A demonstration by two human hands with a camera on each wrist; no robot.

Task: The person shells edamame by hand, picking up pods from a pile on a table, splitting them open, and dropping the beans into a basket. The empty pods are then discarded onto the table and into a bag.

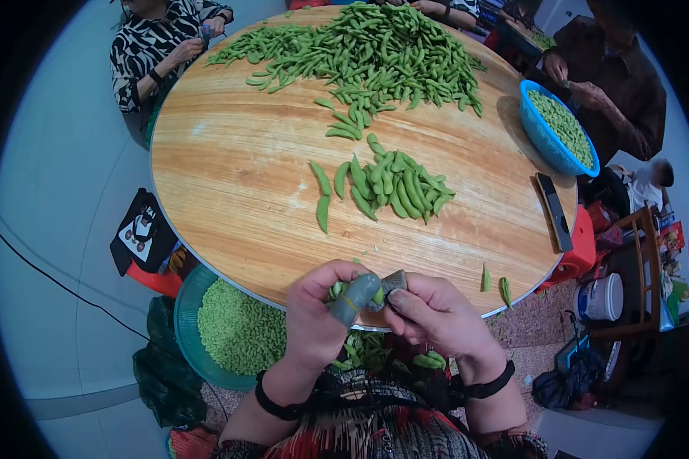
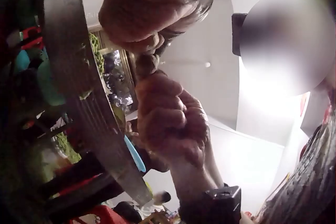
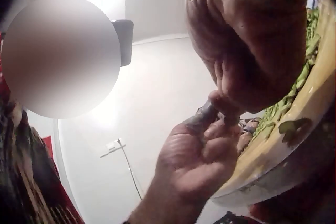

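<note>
Over the near edge of the round wooden table (image 1: 230, 183), my left hand (image 1: 314, 310) grips green soybean pods (image 1: 335, 290); a grey-green cover (image 1: 347, 302) is on its thumb. One pod (image 1: 378, 296) shows between the hands, right at that thumb tip. My right hand (image 1: 445, 315), with dark grey covers (image 1: 394, 283) on its fingertips, pinches at the same pod. In the left wrist view the right hand (image 2: 170, 121) has curled fingers meeting the left ones. The right wrist view shows the left hand (image 3: 197, 153) with its covered thumb raised; the pod is hidden there.
A small pile of pods (image 1: 409, 183) lies ahead, a large heap (image 1: 390, 53) farther back. Left of my lap stands a teal basin (image 1: 185, 336) of shelled beans. A blue basket (image 1: 540, 138) of beans and a black phone (image 1: 553, 213) are at right. Other people sit around the table.
</note>
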